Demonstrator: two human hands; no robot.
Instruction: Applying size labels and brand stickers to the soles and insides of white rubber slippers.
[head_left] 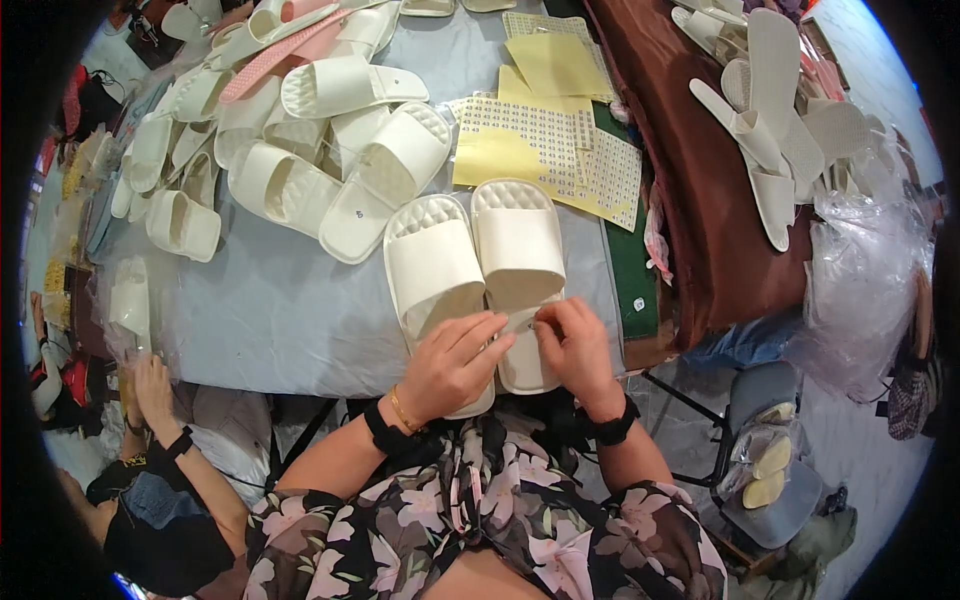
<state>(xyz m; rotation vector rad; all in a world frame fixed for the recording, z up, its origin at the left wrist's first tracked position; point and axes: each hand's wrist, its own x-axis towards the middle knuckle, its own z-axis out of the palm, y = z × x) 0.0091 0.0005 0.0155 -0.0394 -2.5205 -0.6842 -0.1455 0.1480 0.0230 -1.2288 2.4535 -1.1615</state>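
Observation:
A pair of cream slide slippers lies side by side at the near edge of the grey table, toes pointing away. My left hand rests flat on the heel of the left slipper, fingers spread toward the middle. My right hand sits on the heel of the right slipper, fingertips pinched together at the insole; whether a small sticker is under them I cannot tell. Both wrists wear black bands.
A heap of cream slippers fills the table's far left. Yellow sticker sheets lie beyond the pair. A brown cloth carries thin white slippers at right. Clear bags hang there. Another person's hand holds a bagged slipper at left.

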